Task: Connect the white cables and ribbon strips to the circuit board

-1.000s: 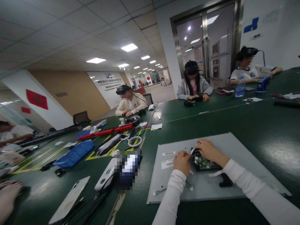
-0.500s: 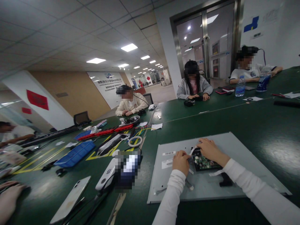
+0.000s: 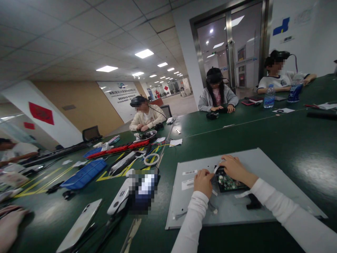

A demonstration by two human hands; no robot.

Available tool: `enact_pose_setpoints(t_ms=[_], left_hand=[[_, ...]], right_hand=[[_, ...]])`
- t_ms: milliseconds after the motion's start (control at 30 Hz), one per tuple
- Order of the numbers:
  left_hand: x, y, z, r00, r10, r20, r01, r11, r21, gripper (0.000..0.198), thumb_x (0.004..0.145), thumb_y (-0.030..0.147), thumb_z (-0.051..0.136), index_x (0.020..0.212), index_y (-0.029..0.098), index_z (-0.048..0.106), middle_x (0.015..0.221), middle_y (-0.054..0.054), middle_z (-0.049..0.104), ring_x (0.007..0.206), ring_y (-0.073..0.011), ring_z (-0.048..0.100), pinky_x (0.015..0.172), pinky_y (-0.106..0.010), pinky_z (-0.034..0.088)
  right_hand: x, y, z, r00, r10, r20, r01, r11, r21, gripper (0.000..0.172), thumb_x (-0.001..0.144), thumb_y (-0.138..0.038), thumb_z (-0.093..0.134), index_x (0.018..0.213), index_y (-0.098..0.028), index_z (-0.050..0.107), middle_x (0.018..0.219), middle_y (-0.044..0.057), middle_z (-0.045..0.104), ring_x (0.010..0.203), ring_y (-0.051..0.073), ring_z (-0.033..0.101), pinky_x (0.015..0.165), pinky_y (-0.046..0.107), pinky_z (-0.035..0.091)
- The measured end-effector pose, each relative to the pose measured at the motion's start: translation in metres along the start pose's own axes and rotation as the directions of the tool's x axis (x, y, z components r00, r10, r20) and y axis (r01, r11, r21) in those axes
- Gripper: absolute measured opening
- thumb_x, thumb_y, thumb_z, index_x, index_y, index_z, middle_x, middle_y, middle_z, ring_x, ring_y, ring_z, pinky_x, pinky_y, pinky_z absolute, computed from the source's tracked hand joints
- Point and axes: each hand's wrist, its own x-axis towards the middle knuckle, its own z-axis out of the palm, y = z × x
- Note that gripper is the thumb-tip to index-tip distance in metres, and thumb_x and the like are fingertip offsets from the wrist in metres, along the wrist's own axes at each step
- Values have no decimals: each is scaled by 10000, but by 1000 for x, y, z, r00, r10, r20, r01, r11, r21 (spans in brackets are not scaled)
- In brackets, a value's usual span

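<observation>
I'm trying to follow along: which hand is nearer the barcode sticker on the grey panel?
Left. The left hand is just to the right of the barcode sticker in the picture; the right hand is farther right, at the green circuit board.

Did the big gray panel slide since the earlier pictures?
No, the gray panel lies in the same place against the table seam to its left, with no shift I can see.

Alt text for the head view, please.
Left hand and right hand, white-sleeved, close together at a green circuit board on a flat grey rectangular panel. The panel lies on a dark green table, a white smartphone and blue plastic tray to its left.
</observation>
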Motion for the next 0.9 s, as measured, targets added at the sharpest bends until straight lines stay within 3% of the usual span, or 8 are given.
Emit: enact_pose_setpoints(t_ms=[300, 467, 567, 667, 767, 900], left_hand=[[1, -2, 2, 1000, -24, -19, 23, 1000, -21, 281, 720, 75, 446, 845, 231, 643, 959, -34, 541, 936, -190, 443, 786, -317, 355], [1, -17, -12, 982, -40, -186, 28, 997, -71, 283, 674, 16, 433, 801, 194, 613, 899, -33, 553, 899, -167, 474, 798, -298, 375], [1, -36, -25, 933, -96, -346, 55, 990, -127, 243, 704, 45, 420, 839, 179, 571, 863, -38, 553, 837, -151, 502, 764, -278, 393], [0, -54, -36, 857, -200, -475, 124, 975, -186, 103, 727, 124, 442, 783, 170, 516, 755, -18, 535, 698, -125, 505, 677, -240, 399], [-2, -67, -40, 798, -303, -520, 225, 952, -208, 65, 733, 213, 467, 679, 181, 452, 633, 22, 484, 599, -105, 467, 590, -202, 361], [-4, -72, -41, 781, -378, -498, 335, 925, -177, 207, 721, 227, 471, 552, 183, 361, 504, 60, 372, 487, -81, 359, 516, -180, 271]], right_hand=[[1, 4, 9, 996, 5, -87, -4, 1000, 20, 253, 699, -103, 437, 833, -189, 634, 1084, 88, 506, 1022, 215, 399, 812, 320, 270], [2, 16, -4, 979, 44, -201, -33, 998, 54, 202, 767, -165, 414, 854, -185, 595, 979, 60, 542, 917, 167, 456, 768, 269, 292], [-2, 31, -19, 952, 96, -291, -74, 994, 84, 227, 828, -274, 367, 771, -165, 558, 829, 46, 548, 789, 137, 472, 698, 235, 306], [-12, 52, -30, 891, 167, -422, -119, 983, 139, 351, 827, -374, 362, 565, -162, 458, 632, 13, 492, 611, 106, 429, 589, 216, 281], [-24, 75, -33, 856, 257, -448, -181, 962, 206, 391, 784, -386, 404, 469, -159, 357, 494, -24, 396, 495, 79, 345, 515, 215, 221], [-35, 104, -28, 827, 400, -394, -294, 906, 304, 339, 726, -342, 435, 463, -163, 317, 438, -49, 303, 456, 69, 299, 472, 222, 169]])
